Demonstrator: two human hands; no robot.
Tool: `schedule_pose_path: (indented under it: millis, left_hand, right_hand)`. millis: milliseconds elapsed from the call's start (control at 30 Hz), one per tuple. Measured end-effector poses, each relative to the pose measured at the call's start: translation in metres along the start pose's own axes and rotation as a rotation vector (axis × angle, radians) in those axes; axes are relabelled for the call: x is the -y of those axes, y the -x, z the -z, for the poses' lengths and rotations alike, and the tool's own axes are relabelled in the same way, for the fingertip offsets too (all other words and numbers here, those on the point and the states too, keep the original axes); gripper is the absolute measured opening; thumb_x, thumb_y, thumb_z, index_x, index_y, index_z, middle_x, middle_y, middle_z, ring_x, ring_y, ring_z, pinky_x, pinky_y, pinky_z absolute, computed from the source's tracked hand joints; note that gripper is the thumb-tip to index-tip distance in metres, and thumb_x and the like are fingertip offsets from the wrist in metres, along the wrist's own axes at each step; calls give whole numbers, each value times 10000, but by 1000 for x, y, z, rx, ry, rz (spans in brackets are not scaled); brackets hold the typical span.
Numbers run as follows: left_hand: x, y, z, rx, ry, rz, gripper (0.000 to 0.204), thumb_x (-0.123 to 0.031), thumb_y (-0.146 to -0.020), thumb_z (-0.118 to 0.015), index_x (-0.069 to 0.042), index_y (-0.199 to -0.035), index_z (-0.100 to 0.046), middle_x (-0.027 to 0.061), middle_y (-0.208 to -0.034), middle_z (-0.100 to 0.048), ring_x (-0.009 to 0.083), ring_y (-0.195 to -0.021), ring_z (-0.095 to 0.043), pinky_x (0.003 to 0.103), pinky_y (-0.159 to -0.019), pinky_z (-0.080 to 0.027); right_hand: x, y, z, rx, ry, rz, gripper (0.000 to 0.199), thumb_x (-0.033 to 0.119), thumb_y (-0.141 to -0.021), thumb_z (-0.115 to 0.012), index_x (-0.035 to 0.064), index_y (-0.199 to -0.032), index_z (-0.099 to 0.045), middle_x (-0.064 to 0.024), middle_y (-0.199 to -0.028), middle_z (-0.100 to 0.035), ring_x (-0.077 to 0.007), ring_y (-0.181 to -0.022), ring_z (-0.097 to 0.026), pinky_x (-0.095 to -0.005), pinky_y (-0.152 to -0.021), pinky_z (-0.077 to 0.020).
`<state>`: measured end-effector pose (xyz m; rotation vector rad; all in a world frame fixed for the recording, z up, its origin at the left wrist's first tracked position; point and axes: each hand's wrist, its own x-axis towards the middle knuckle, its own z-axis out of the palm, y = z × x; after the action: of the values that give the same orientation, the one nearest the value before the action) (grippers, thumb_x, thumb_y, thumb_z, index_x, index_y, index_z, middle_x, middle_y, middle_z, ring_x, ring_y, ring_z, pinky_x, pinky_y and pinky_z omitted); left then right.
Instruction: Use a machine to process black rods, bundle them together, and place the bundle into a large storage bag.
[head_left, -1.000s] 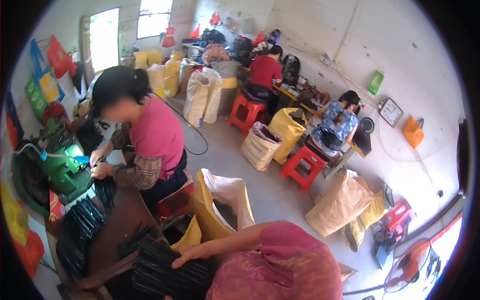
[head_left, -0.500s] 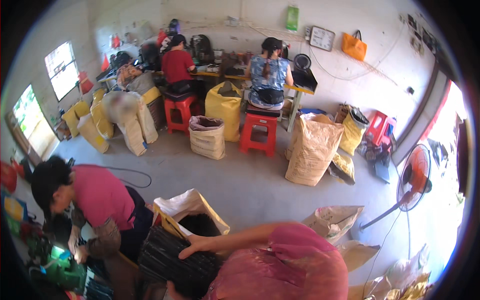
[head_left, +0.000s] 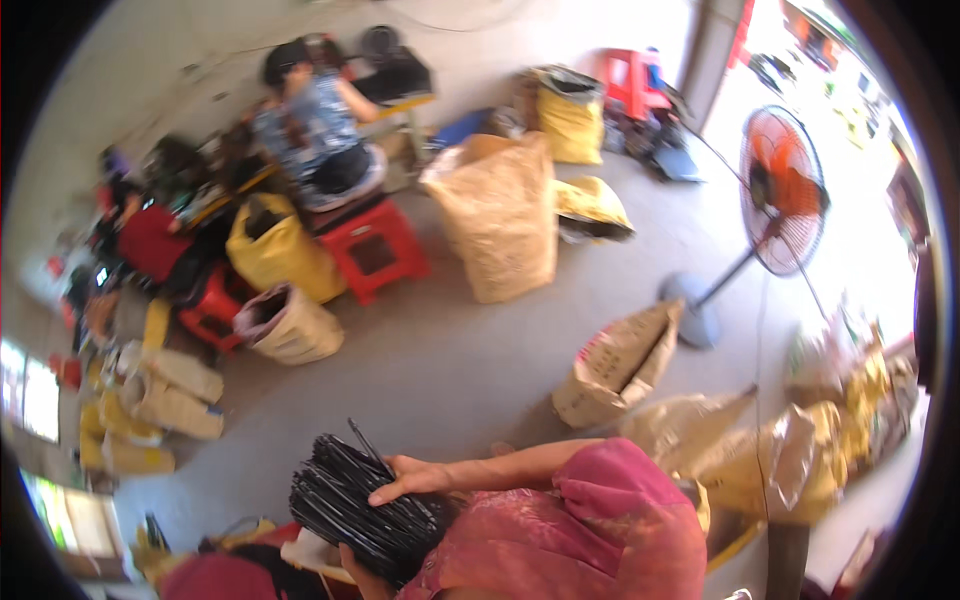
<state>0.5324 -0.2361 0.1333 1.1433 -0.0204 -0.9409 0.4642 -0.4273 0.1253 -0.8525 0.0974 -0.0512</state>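
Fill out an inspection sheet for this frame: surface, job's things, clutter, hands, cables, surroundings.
Surface: bare grey concrete floor; no worktable seen.
Job's things: bundle of thin black rods, held against the person's body.
Clutter: tan sacks, yellow sacks, red plastic stools, a slumped sack.
Hands: right hand lies flat on top of the bundle; left hand supports it from below, its grip mostly hidden.
Cables: thin cord runs along the floor near the fan base.
Surroundings: orange standing fan; another person seated at a bench; bright open doorway at right.
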Motion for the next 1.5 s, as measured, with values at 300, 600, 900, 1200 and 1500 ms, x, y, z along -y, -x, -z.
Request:
schedule_pose_path:
  millis: [300,600,900,1200,1500]
  left_hand:
    - [19,-108,-124,302,-191,312,645,-496,-806,-337,-56,-1276,-304,145,-1237,-388,279,-1100,-409,397,-907,-361]
    - [36,-149,-244,618,-181,632,620,-505,-816,-356,-65,-1252,-346,120,-1224,-409,244,-1066,-439,372,-916,-353]
    - [55,-258,-342,886,-461,602,653,-514,-802,-348,-54,-1266,-328,122,-1221,-422,254,-1080,-442,360,-915,-364]
    - [138,-359,-457,1027,-404,778,553,-342,-784,-496,40,-1175,-415,151,-1123,-511,260,-995,-520,352,-897,-385]
    - [244,-372,-630,1098,-459,1067,485,-255,-771,-544,34,-1146,-440,149,-1055,-547,243,-956,-543,343,-855,-430]
  right_hand:
    - [69,69,94,-522,21,244,701,274,-611,-735,-30,-1154,-411,-116,-1015,-548,-198,-948,-518,-306,-852,-397]
    - [111,120,135,-783,-37,468,698,302,-578,-735,-7,-1130,-439,-106,-995,-560,-177,-942,-517,-281,-830,-405]
    - [173,134,216,-975,-55,582,695,266,-610,-730,-1,-1174,-423,-89,-1059,-532,-173,-979,-495,-292,-872,-373]
    - [224,182,289,-1303,-167,714,533,212,-667,-697,-16,-1095,-475,-90,-974,-552,-151,-905,-519,-285,-826,-404]
    - [291,293,388,-1411,-284,822,475,190,-705,-663,-19,-1089,-476,-92,-961,-553,-155,-824,-551,-285,-712,-460]
